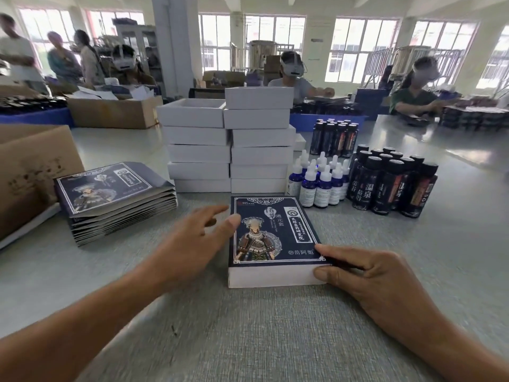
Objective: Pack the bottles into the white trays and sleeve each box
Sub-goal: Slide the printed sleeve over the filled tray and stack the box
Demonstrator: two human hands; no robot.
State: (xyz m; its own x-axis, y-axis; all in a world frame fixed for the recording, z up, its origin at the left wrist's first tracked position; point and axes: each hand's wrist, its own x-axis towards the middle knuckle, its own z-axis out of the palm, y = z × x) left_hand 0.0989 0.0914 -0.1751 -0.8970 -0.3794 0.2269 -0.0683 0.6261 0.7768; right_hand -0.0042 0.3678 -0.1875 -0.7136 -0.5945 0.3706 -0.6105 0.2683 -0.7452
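Slippage looked the main risk: the right hand (369,274) pinched only the near right corner of the sleeved box (271,238), thumb on its white end, while the left hand (192,241) hovered spread, thumb touching the left edge. A tug could slide sleeve off tray. Box lay flat on the table (248,340), long axis running away from the person, artwork upright toward them.

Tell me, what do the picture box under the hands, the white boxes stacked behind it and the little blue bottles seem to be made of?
The sleeved box looks like printed card with a slight sheen, its white end showing a matte board edge. The white trays seem plain matte paperboard, with crisp folded corners. The dropper bottles look like blue glass or clear plastic, hard to tell which, with white, likely plastic, tips and paper labels.
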